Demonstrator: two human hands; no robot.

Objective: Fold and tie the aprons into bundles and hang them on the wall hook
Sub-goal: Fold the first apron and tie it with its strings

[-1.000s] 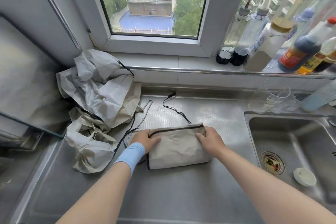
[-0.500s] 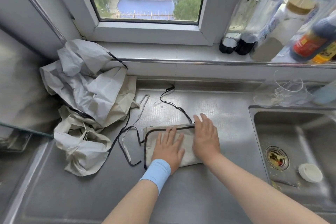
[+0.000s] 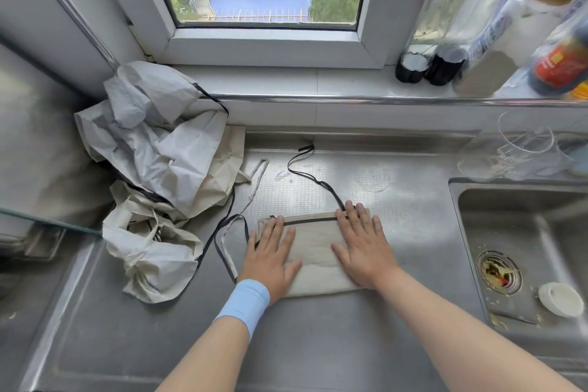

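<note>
A beige apron (image 3: 315, 251), folded into a small rectangle with black trim, lies flat on the steel counter (image 3: 318, 344). My left hand (image 3: 272, 258), with a blue wristband, presses flat on its left half. My right hand (image 3: 362, 248) presses flat on its right half, fingers spread. One black strap (image 3: 313, 180) trails from the fold toward the back wall. Another strap (image 3: 222, 242) loops out to the left. A heap of unfolded grey and beige aprons (image 3: 159, 175) sits crumpled at the left. No wall hook is in view.
A sink (image 3: 521, 248) with a drain and a small white cap (image 3: 561, 299) lies to the right. Bottles (image 3: 496, 41) line the window sill. Clear glasses (image 3: 521, 149) stand behind the sink. A glass panel (image 3: 38, 149) rises at the far left.
Both hands went from gripping the fold's side edges to lying flat on top. Since half a second ago they have spread apart across the folded apron.
</note>
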